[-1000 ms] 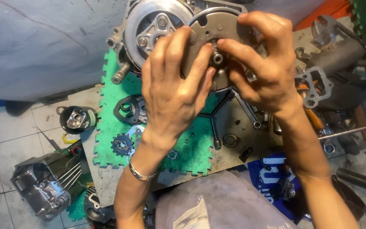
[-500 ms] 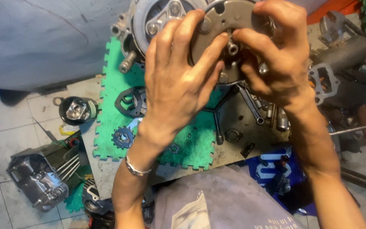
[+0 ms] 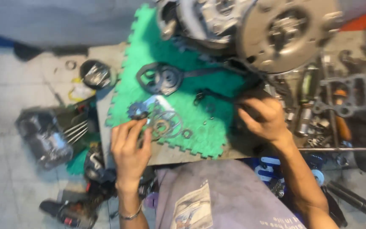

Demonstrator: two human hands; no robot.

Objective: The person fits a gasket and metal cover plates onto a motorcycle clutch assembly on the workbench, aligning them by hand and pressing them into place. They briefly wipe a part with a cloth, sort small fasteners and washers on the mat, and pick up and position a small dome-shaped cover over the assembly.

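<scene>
My left hand [image 3: 128, 143] reaches onto the near left corner of the green foam mat [image 3: 217, 127], its spread fingertips at a small toothed sprocket [image 3: 137, 112] and several thin metal rings [image 3: 166, 125]. At the mat's right edge my right hand [image 3: 264, 119] rests with its fingers curled over a dark metal part [image 3: 247, 96]; the blur hides whether it grips it. The round grey clutch disc [image 3: 285, 34] sits on the engine case [image 3: 208, 19] at the top, with neither hand on it.
A black gasket-shaped part [image 3: 162, 78] lies on the mat. Bolts, tubes and a grey gasket [image 3: 344, 99] crowd the right side. On the tiled floor to the left are a cylinder block [image 3: 45, 135], a round dark part [image 3: 96, 74] and a power tool [image 3: 70, 212].
Both hands have let go of the round clutch disc and dropped toward me: the left to the small parts on the mat, the right to the mat's right edge. The view has tilted down.
</scene>
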